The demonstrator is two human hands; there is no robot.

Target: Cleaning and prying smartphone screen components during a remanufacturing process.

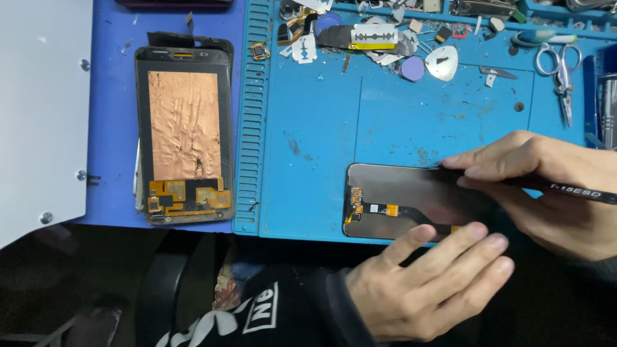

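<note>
Nearest the viewer, a dark sleeve with white lettering leads up to the left hand [421, 283]. Its fingers are spread and lie flat, the fingertips [479, 230] pressing on the near edge of a dark phone screen panel [411, 202]; this grip is wide and closes on nothing.

The panel lies face down at the near edge of a blue repair mat [321, 141] on the surface, right of centre. An orange flex cable [376, 209] shows at the panel's left end.

Just beyond, the right hand [546, 186] comes in from the right. Its thumb and fingers are pinched narrowly around a black pair of tweezers [565, 188], whose tip sits at the far edge of the panel.

To the left, on a darker blue pad beside the mat, lies a second, larger phone display [185, 135], back side up, covered in wrinkled copper foil with gold-coloured circuitry at its near end. Left of that stands a white metal plate [38, 109].

At the far edge of the mat lies a scatter of small things: a razor blade [374, 34], a white guitar-pick-shaped opener [442, 62], a purple one [412, 68], and, far right, small silver scissors [561, 71].
</note>
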